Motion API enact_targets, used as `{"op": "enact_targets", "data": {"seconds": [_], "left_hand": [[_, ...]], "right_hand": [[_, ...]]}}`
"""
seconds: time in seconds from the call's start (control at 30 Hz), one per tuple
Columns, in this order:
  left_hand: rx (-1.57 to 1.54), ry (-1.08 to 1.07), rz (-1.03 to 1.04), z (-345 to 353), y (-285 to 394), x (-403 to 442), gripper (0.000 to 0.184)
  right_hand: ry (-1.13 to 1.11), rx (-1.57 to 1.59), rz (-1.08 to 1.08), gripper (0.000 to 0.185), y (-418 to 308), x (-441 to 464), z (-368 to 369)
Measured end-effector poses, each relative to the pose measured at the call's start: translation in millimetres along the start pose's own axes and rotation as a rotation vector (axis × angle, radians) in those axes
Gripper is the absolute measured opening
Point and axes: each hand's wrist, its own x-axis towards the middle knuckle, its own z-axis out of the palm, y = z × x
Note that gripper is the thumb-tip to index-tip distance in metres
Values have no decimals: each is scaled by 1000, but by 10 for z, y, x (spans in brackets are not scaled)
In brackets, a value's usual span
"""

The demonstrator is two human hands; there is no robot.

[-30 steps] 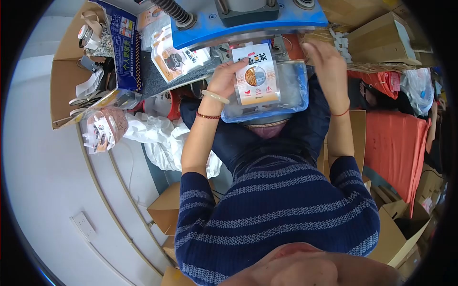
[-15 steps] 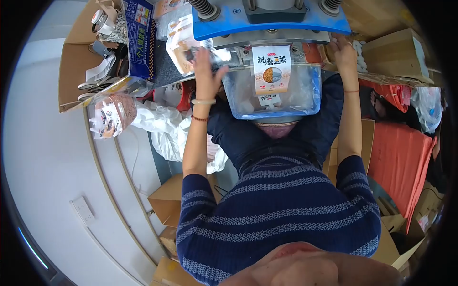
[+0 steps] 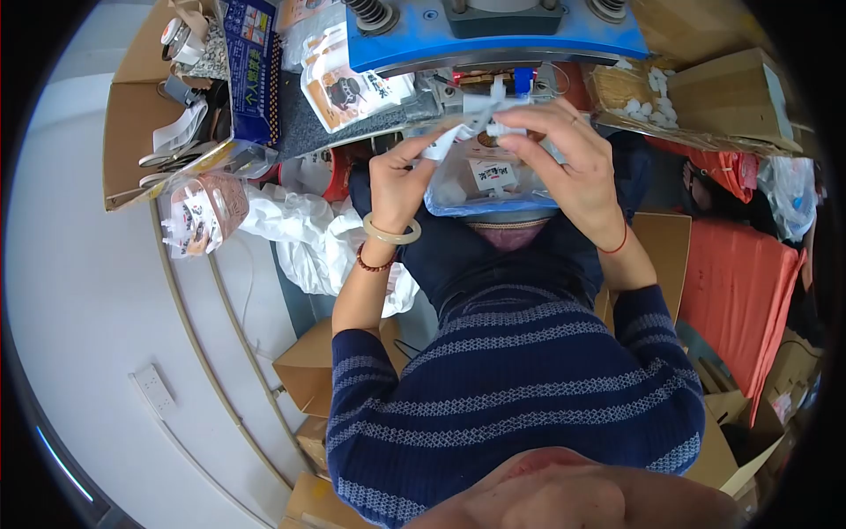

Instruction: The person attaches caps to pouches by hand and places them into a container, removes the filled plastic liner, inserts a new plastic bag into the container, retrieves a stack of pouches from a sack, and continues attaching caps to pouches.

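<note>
In front of the blue press (image 3: 493,40), both my hands are raised over a bin lined with blue plastic (image 3: 449,210). My left hand (image 3: 399,183) pinches a white printed pouch (image 3: 448,141), seen nearly edge-on. Closed fingertips of my right hand (image 3: 577,167) hold a small white plastic spout (image 3: 504,130) at the pouch's edge. Whether the spout sits inside the pouch's opening I cannot tell. Below, a pouch with black lettering (image 3: 492,176) lies in the bin among clear plastic. A stack of printed pouches (image 3: 348,88) rests on the bench left of the press.
Loose white spouts (image 3: 648,110) lie on a cardboard tray at the right, beside an open carton (image 3: 731,101). A blue printed box (image 3: 251,75) stands at the left, next to a cardboard box of odds and ends (image 3: 132,119). Red padding (image 3: 736,300) hangs at the right.
My left hand has come from the pouch stack with a pouch. My right hand has moved from the spout tray to the middle with a spout. The pouch hanging at the press is gone from there.
</note>
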Motion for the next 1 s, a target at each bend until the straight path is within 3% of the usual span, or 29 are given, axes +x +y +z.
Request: {"op": "enact_targets", "data": {"seconds": [0.1, 0.17, 0.23, 0.27, 0.3, 0.37, 0.4, 0.5, 0.57, 0.6, 0.63, 0.67, 0.7, 0.73, 0.77, 0.83, 0.87, 0.9, 0.97, 1.0], "left_hand": [[-95, -56, 9, 72, 174, 40, 21], [4, -331, -130, 0, 171, 110, 18], [-193, -543, -236, 19, -77, 143, 22], [-304, -634, -317, 58, -163, 162, 22], [-463, -652, -420, 144, -134, 166, 21], [-647, -606, -577, 278, -499, 255, 21], [-784, -510, -622, 358, -376, 324, 24], [-944, -425, -703, 481, -434, 689, 23], [-960, -399, -681, 521, -330, 737, 22], [-967, -367, -659, 526, -286, 766, 21], [-942, -370, -645, 554, -365, 764, 23], [-935, -369, -650, 568, -403, 716, 23], [-885, -362, -629, 571, -418, 682, 24], [-839, -351, -597, 554, -430, 674, 25], [-651, -382, -529, 478, -465, 630, 24], [-224, -157, -196, 123, -477, 621, 28], [-143, 162, -98, 39, -464, 655, 33], [186, 323, 159, -150, -390, 705, 49], [721, 246, 498, -370, -999, 745, 61], [701, 36, 504, -401, -1144, 623, 65]], "right_hand": [[-137, -52, -12, 18, -3, 137, -35], [-190, -101, -20, 18, 96, 162, -135], [-402, -302, -111, 20, 191, 164, -202], [-514, -275, 4, 23, 254, 162, -192], [-508, -280, 4, 23, 337, 150, -179], [-363, -138, 308, 26, 547, 125, -153], [-228, -269, 325, 29, 669, 100, -171], [-130, -824, 95, 27, 975, -25, -482], [-53, -957, 445, 23, 793, 106, -622], [91, -1038, 282, 24, 1163, 47, -707], [93, -1034, 284, 24, 1515, 31, -796], [66, -1102, 154, 22, 1834, 11, -870], [44, -1169, 18, 20, 2029, -12, -906], [48, -1127, 145, 21, 2104, 6, -906], [46, -1123, 126, 21, 2175, 32, -953], [67, -1015, 250, 21, 2146, 39, -903], [143, -937, 345, 23, 2029, 37, -882], [135, -932, 350, 23, 1935, 3, -909], [268, -738, 222, 24, 1791, -28, -980], [267, -722, 348, 29, 1640, -73, -1007]]}}
